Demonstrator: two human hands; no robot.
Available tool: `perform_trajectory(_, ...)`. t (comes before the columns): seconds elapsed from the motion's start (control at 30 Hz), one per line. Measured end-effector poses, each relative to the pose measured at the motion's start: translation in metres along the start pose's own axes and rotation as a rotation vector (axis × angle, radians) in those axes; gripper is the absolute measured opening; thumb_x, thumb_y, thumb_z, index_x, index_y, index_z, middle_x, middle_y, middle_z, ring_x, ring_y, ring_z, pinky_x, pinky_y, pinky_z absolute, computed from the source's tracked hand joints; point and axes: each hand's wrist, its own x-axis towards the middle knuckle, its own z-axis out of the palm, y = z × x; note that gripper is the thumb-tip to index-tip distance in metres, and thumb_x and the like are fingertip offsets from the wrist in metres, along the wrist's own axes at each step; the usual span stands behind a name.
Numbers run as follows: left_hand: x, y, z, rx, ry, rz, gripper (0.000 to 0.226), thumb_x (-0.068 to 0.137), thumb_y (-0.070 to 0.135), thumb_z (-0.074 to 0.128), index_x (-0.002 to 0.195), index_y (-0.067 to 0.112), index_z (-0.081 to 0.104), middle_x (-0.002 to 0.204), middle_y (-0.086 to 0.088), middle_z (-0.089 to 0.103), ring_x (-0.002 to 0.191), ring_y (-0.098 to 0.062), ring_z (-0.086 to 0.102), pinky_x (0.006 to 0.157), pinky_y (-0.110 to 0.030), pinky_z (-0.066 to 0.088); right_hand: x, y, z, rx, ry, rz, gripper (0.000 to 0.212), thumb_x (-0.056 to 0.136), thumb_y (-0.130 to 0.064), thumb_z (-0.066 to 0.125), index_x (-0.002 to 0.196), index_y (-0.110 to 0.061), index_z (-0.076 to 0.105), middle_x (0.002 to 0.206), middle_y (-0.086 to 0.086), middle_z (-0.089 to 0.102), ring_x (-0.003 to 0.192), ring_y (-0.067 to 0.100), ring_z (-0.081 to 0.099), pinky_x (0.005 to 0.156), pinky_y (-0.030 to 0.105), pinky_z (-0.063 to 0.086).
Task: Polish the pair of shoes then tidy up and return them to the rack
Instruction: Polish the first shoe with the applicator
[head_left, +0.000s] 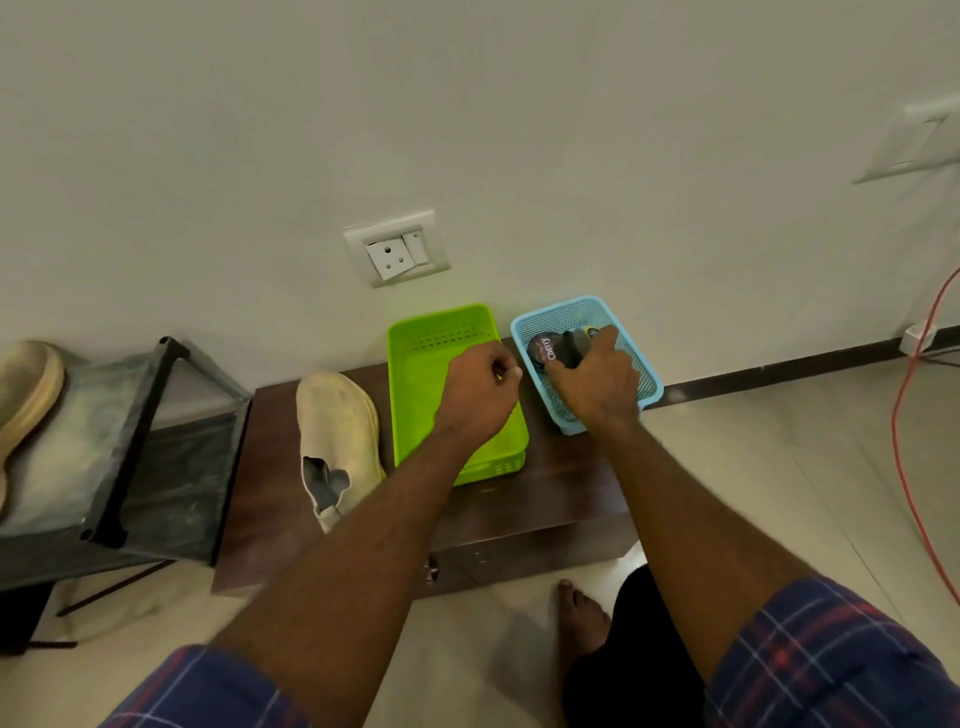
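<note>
One cream slip-on shoe (337, 436) lies on the dark wooden bench (519, 514), toe toward the wall. Its mate (26, 395) rests on the grey rack (104, 467) at the far left. My right hand (597, 379) reaches into the blue basket (652, 387) and is closed around a dark object, seemingly a brush, beside a round polish tin (543, 349) labelled Cherry. My left hand (480, 395) hovers over the green tray (415, 395) with fingers curled in; nothing shows in it.
A wall socket (397, 249) sits above the trays. An orange cable (914, 467) runs down the floor at the right to a white plug (917, 336). My bare foot (582, 613) stands on the tiled floor before the bench.
</note>
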Motion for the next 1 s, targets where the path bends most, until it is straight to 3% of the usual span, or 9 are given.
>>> perform_trajectory(0.17,-0.043,-0.01,-0.043,-0.044,0.253,-0.081,0.015,0.086,0.015,0.067,0.073,0.013,0.059,0.069,-0.001,0.06,0.067,-0.02,0.055,0.064,-0.034,0.04,-0.061,-0.046,-0.014,0.518,0.0,0.045,0.02,0.094,-0.034,0.05,0.099,-0.015,0.051,0.094,0.007,0.063,0.089,0.032,0.058,0.072,0.035,0.039)
perform_trajectory(0.3,-0.092,-0.036,-0.079,0.091,0.468,-0.235,0.016,0.09,0.028,0.062,0.08,0.016,0.06,0.084,-0.004,0.061,0.086,-0.026,0.057,0.073,-0.04,0.042,-0.125,-0.081,0.007,0.973,-0.373,0.166,0.021,0.091,-0.03,0.061,0.111,-0.028,0.053,0.1,0.016,0.069,0.065,0.038,0.071,0.046,0.031,0.049)
perform_trajectory(0.37,-0.114,-0.057,-0.095,0.205,0.486,-0.435,0.021,0.088,0.039,0.064,0.098,0.021,0.061,0.105,-0.004,0.059,0.105,-0.027,0.054,0.085,-0.043,0.041,-0.146,-0.092,0.019,0.944,-0.474,0.115,0.047,0.075,-0.033,0.082,0.111,-0.034,0.053,0.096,0.013,0.07,0.063,0.038,0.072,0.043,0.037,0.053)
perform_trajectory(0.43,-0.135,-0.075,-0.105,0.226,0.452,-0.538,0.042,0.08,0.048,0.072,0.109,0.022,0.058,0.114,-0.006,0.056,0.111,-0.028,0.052,0.088,-0.045,0.045,-0.161,-0.097,0.029,0.818,-0.489,0.072,0.067,0.056,-0.028,0.091,0.109,-0.036,0.051,0.093,0.008,0.069,0.066,0.034,0.072,0.048,0.048,0.058)
perform_trajectory(0.57,-0.157,-0.11,-0.108,0.127,0.342,-0.601,0.058,0.069,0.048,0.085,0.112,0.017,0.06,0.111,-0.01,0.06,0.106,-0.028,0.054,0.077,-0.033,0.042,-0.182,-0.096,0.056,0.596,-0.475,0.067,0.068,0.045,-0.034,0.084,0.103,-0.034,0.049,0.091,0.006,0.067,0.07,0.027,0.071,0.051,0.048,0.059)
perform_trajectory(0.7,-0.155,-0.132,-0.097,0.017,0.276,-0.54,0.037,0.07,0.049,0.077,0.096,0.025,0.069,0.092,-0.002,0.072,0.089,-0.024,0.066,0.076,-0.041,0.054,-0.185,-0.095,0.069,0.65,-0.499,0.203,0.064,0.047,-0.047,0.082,0.101,-0.033,0.051,0.098,0.008,0.07,0.077,0.028,0.07,0.046,0.033,0.054)
perform_trajectory(0.8,-0.148,-0.151,-0.105,-0.04,0.267,-0.52,0.032,0.081,0.047,0.064,0.091,0.019,0.075,0.082,-0.004,0.074,0.078,-0.026,0.07,0.068,-0.044,0.058,-0.187,-0.096,0.075,0.737,-0.595,0.229,0.075,0.045,-0.05,0.088,0.107,-0.029,0.051,0.101,0.011,0.07,0.074,0.025,0.069,0.046,0.029,0.048)
perform_trajectory(0.93,-0.142,-0.178,-0.137,-0.079,0.296,-0.53,0.011,0.086,0.03,0.072,0.08,0.021,0.073,0.073,0.003,0.07,0.071,-0.014,0.066,0.061,-0.027,0.053,-0.2,-0.105,0.086,0.496,-0.45,-0.01,0.056,0.062,-0.038,0.087,0.108,-0.028,0.057,0.091,-0.006,0.065,0.072,0.019,0.069,0.047,0.033,0.055)
perform_trajectory(1.0,-0.144,-0.184,-0.147,-0.122,0.315,-0.538,0.026,0.089,0.029,0.071,0.065,0.024,0.061,0.063,0.008,0.061,0.063,-0.006,0.058,0.053,-0.017,0.043,-0.202,-0.111,0.091,0.321,-0.318,-0.166,0.051,0.069,-0.045,0.081,0.112,-0.028,0.06,0.089,-0.015,0.064,0.078,0.012,0.068,0.062,0.033,0.058)
